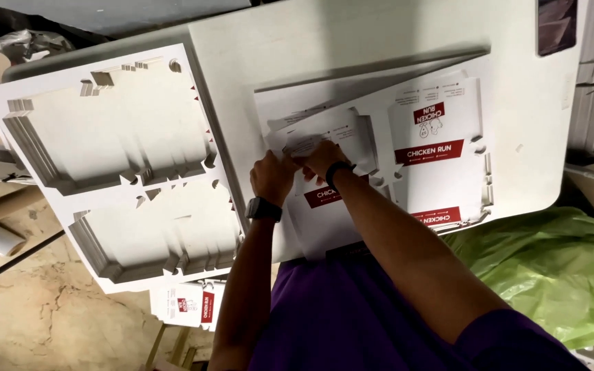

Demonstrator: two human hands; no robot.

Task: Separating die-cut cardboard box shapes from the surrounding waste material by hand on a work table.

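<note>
Far left: stack of die-cut waste sheets, box shapes punched out, overhanging white table edge.

Left hand, watch on wrist, fingers curled, pinching edge of carton blank lifted from printed sheet stack.

Right hand, dark wristband, likewise gripping same blank, hands touching.

To do well: likely hold sheet flat, tear along perforations, pull evenly so tabs don't rip.

Right: dark phone-like slab at table corner; green plastic bag beside table. Nothing blocks hands; loose printed blanks on floor underfoot.
</note>
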